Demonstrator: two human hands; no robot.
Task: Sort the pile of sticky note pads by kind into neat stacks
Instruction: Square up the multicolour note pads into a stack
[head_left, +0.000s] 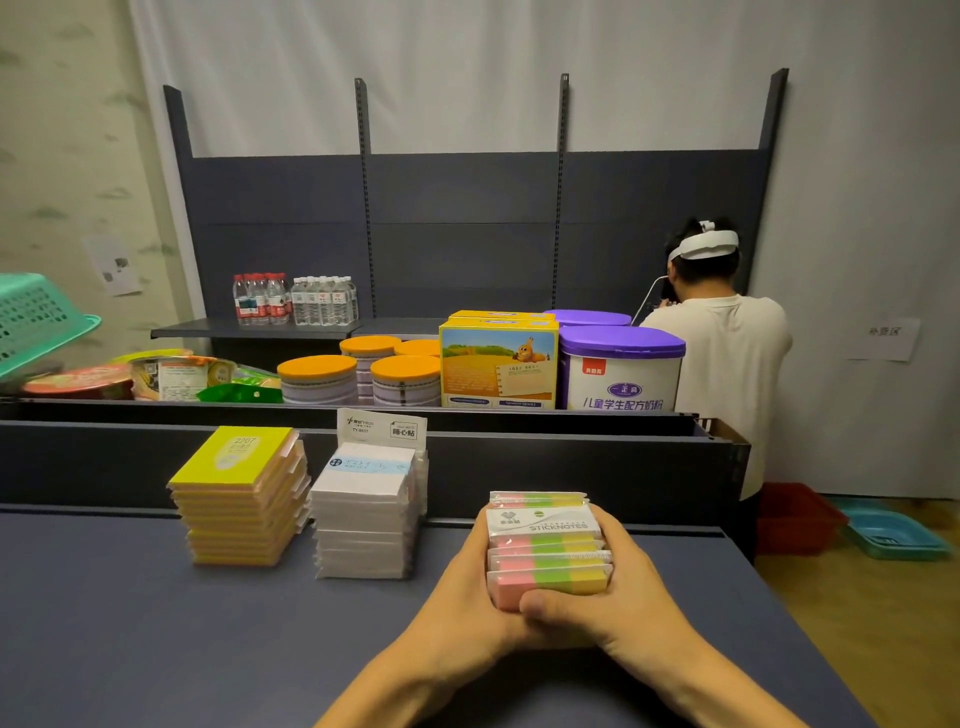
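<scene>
Both hands are wrapped round the striped stack (548, 551) at lower centre of the frame, and that is where trouble could start. The left hand (462, 582) cups its left side and the right hand (623, 587) its right side, with the right thumb pressed across the bottom front edge, so each grip is closed on the same stack. The pads are in slick clear wrappers, and I'd judge that an uneven squeeze could make a middle pad slide out sideways, or the top one with the white label skate off towards the rear. The upper pads already sit a little out of line with the lower ones. Letting go of one side before the other might also fan the whole lot open.

The stack itself is several thin pads striped pink, green and yellow, and it sits on the dark blue surface (130, 623), clear of its neighbours. To the left, at centre frame, stands the white stack (366, 519), taller, with one pack propped upright behind it. Further left is the yellow stack (241, 499), its pads slightly stepped to the right. A bump from the left forearm could nudge the white stack, which stands nearest.
</scene>
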